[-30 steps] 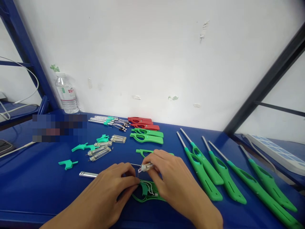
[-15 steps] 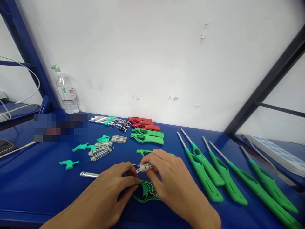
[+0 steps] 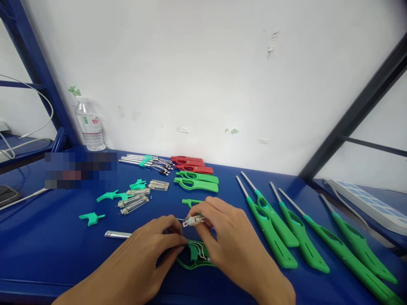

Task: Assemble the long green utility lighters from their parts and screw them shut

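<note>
An opened green lighter shell (image 3: 197, 266) lies in front of me, with a teal trigger and white wires inside. My left hand (image 3: 159, 243) is closed around its front end, the thumb and forefinger pinching at the edge; what lies under the fingers is hidden. The lighter's metal nozzle tube (image 3: 117, 234) sticks out to the left beyond that hand. My right hand (image 3: 227, 241) pinches a small clear fuel tank (image 3: 194, 220) above the shell, its fitting pointing left. A thin tube end shows between the tank and my left fingers.
Left lie loose teal triggers (image 3: 92, 218), clear fuel tanks (image 3: 135, 204) and metal nozzle tubes with wires (image 3: 135, 160). Behind are red shells (image 3: 193, 169) and green shells (image 3: 197, 184). Several finished-looking green lighters (image 3: 270, 231) lie right. A water bottle (image 3: 90, 127) stands by the wall.
The fuel tank in my right hand has risen very slightly and shifted a little to the right. The nozzle tube has shifted slightly left. Both hands keep their grips.
</note>
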A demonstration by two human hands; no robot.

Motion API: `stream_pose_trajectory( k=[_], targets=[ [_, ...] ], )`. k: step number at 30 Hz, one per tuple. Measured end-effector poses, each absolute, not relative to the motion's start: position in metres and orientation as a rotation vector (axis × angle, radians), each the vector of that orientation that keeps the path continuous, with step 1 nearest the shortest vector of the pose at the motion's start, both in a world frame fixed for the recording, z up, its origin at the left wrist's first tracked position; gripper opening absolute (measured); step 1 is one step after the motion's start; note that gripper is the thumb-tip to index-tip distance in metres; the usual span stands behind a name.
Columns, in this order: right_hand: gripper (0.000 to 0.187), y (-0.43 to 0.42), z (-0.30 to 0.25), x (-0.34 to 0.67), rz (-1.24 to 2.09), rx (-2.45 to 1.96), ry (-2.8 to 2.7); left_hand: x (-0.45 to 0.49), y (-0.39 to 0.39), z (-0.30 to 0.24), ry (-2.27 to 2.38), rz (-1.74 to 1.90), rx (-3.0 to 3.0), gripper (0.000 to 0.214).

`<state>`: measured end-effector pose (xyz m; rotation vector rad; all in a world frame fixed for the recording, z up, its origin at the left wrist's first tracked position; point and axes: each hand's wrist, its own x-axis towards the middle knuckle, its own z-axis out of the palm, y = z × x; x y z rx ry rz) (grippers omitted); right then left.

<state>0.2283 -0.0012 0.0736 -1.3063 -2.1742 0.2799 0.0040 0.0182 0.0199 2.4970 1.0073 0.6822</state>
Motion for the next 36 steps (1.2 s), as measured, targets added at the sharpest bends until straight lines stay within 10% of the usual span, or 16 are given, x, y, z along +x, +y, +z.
stream_pose_trajectory(
  k=[36],
  targets=[
    [0.022, -0.003, 0.075, 0.241, 0.353, -1.475, -2.179, -0.03, 0.046, 0.036, 1.013, 0.62, 2.589, 0.028]
  ],
)
